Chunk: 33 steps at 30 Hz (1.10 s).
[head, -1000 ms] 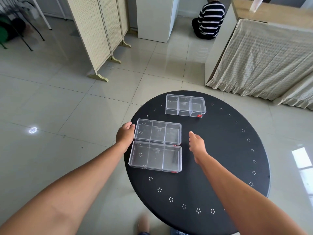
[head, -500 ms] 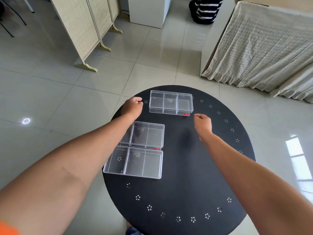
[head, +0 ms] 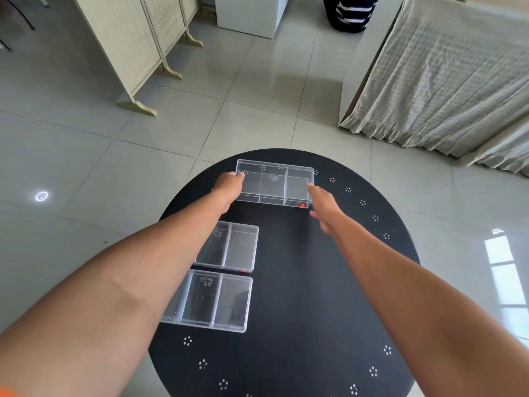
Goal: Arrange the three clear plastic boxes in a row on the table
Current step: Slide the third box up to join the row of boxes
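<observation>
Three clear plastic boxes with inner dividers lie on a round black table [head: 315, 282]. The far box [head: 274, 183] sits near the table's back edge, long side across. My left hand [head: 229, 187] grips its left end and my right hand [head: 322, 200] presses on its right end, so the box is held between them. The middle box [head: 234, 247] and the near box [head: 223, 302] lie one behind the other on the table's left side, close together. My left forearm hides their left parts.
The table stands on a grey tiled floor. A cream folding screen [head: 137, 44] is at the back left and a white cabinet [head: 246, 12] behind it. A cloth-covered bench [head: 446, 75] is at the right. A person in a striped top [head: 349, 12] sits at the back.
Both hands left the two nearer boxes, reached forward and closed on the ends of the far box. The camera tilted down and forward.
</observation>
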Each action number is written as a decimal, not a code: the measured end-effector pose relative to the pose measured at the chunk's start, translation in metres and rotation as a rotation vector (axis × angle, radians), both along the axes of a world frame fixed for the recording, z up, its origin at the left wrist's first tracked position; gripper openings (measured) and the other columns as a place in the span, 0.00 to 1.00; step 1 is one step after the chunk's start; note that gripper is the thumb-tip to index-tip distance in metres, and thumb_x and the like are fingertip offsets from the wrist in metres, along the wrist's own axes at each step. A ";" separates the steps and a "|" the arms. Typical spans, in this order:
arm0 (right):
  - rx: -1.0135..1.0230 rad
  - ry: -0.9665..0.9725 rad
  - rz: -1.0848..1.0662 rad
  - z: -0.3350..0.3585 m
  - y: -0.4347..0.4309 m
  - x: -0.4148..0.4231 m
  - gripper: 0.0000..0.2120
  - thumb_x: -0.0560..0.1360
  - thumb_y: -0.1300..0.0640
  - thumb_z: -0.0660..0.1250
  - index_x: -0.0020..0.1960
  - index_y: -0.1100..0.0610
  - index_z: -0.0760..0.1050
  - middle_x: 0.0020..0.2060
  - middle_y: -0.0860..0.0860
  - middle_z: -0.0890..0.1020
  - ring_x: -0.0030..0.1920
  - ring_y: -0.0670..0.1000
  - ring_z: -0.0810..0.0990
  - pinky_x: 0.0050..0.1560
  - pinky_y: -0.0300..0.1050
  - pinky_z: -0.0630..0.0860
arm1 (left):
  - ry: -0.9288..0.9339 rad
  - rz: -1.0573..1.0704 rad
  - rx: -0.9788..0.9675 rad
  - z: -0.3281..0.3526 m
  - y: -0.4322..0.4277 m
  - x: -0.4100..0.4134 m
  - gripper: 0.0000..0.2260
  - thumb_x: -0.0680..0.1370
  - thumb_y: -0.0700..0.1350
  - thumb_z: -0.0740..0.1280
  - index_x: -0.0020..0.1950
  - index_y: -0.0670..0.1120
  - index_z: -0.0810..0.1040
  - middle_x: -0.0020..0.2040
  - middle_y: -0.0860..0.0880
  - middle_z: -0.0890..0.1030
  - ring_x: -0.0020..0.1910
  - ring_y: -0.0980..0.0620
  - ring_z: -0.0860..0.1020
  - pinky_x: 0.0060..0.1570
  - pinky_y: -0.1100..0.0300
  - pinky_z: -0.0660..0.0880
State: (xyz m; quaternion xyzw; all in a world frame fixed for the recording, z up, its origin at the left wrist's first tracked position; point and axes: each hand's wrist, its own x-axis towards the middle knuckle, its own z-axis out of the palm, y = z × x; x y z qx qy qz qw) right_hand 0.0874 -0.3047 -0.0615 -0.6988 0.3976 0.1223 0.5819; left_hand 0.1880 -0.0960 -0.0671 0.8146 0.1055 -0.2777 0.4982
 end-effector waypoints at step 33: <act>0.066 -0.063 0.089 -0.011 0.130 -0.021 0.18 0.81 0.47 0.54 0.67 0.53 0.68 0.67 0.48 0.71 0.66 0.51 0.69 0.78 0.59 0.61 | -0.044 0.035 -0.068 -0.003 0.159 -0.019 0.17 0.82 0.44 0.56 0.70 0.45 0.72 0.71 0.46 0.72 0.74 0.44 0.67 0.73 0.53 0.60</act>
